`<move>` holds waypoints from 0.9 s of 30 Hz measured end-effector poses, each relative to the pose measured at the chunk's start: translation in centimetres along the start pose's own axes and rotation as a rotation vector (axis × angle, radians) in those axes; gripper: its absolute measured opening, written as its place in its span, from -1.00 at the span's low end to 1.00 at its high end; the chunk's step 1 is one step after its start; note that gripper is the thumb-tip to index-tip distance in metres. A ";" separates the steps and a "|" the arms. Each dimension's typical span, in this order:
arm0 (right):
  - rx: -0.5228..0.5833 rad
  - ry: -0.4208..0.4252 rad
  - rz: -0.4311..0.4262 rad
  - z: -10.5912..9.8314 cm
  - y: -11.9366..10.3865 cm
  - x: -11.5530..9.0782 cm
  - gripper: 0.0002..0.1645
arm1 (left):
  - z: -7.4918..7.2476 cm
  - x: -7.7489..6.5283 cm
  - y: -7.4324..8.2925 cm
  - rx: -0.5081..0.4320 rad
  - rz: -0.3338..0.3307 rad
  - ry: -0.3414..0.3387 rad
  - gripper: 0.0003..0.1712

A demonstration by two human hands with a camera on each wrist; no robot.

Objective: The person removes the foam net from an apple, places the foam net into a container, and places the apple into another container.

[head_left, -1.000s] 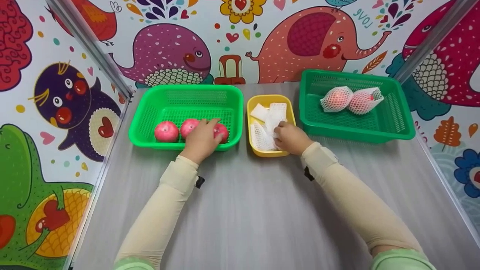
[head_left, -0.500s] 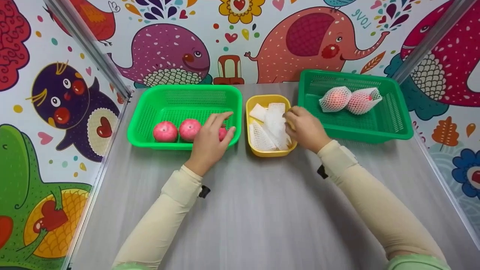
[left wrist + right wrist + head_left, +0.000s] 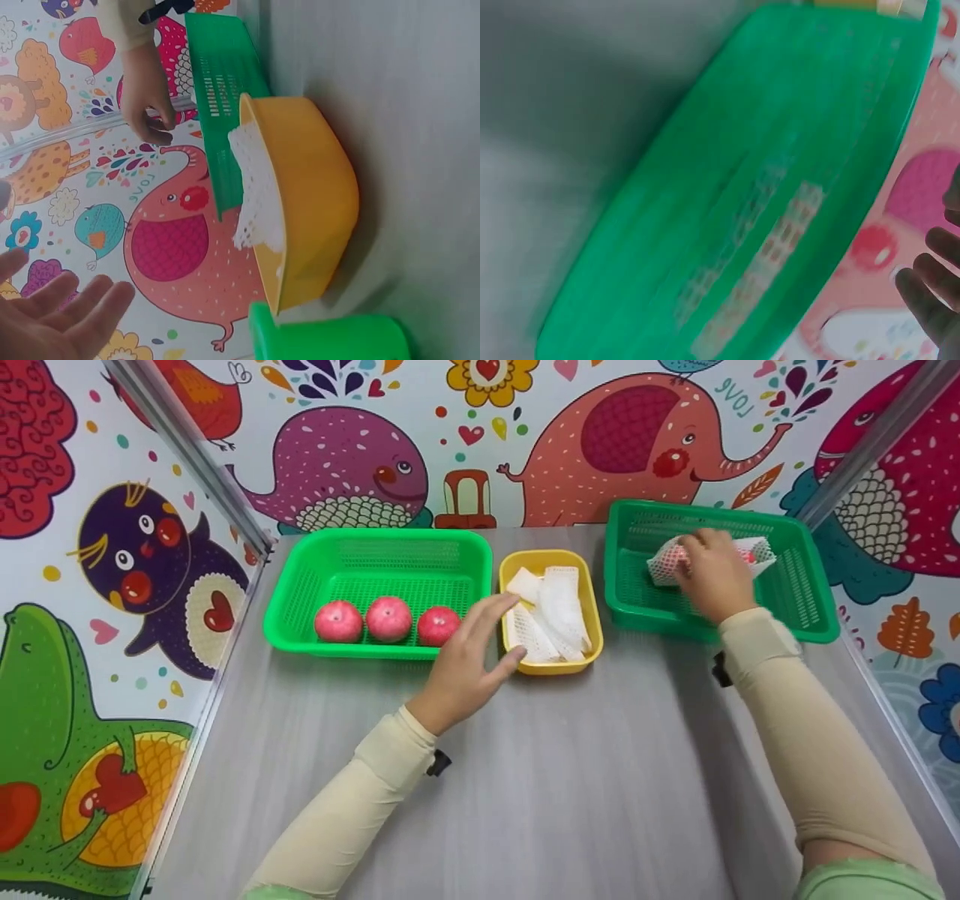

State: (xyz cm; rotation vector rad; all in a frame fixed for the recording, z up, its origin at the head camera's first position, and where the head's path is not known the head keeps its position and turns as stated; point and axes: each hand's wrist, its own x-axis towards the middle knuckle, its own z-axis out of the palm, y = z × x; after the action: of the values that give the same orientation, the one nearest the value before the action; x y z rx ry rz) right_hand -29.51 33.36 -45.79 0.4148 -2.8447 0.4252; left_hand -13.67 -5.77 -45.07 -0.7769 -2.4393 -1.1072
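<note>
My left hand (image 3: 466, 669) is held with spread fingers by the left rim of a yellow basket (image 3: 556, 668), holding nothing. White foam net sleeves (image 3: 561, 604) lie in that basket. Several steps right, my right hand (image 3: 720, 574) hovers over a dark green basket (image 3: 814, 592), fingers loosely bent and nothing in them. Beneath it lie two pink-red fruits in white foam nets, a left one (image 3: 661, 564) and a right one (image 3: 762, 553), both partly hidden by the hand. In the left wrist view the right hand (image 3: 148, 97) hangs above the basket's rim.
A bright green basket (image 3: 375, 535) stands at the left with three bare pink-red, apple-like fruits (image 3: 388, 619) along its near side. All the baskets sit in a row on a grey table (image 3: 547, 780). Cartoon-printed walls (image 3: 465, 450) and metal posts (image 3: 180, 450) enclose it.
My left hand has come out of the bright green basket, rightward to the yellow one, leaving the fruits behind. My right hand has moved from the foam nets to above the dark green basket.
</note>
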 end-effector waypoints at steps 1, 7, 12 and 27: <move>-0.012 -0.022 0.025 -0.3 0.9 0.0 -0.54 | 0.3 0.1 0.2 -0.012 0.005 -0.006 -0.28; -0.042 -0.151 0.169 -1.0 5.0 -0.3 -0.31 | 1.8 0.2 0.9 -0.053 0.008 -0.030 -0.28; -0.081 -0.236 0.209 -0.8 6.5 -0.6 -0.30 | 2.6 0.4 1.0 -0.069 0.016 -0.048 -0.25; -0.132 -0.365 0.316 -0.8 7.2 -1.7 -0.25 | 4.2 0.4 1.2 -0.104 0.015 -0.098 -0.28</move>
State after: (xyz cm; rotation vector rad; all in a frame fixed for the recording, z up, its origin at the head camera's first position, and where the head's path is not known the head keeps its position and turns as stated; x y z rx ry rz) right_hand -29.98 40.68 -47.30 0.0130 -3.2837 0.2311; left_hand -13.66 -1.78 -46.82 -0.8997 -2.4678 -1.2252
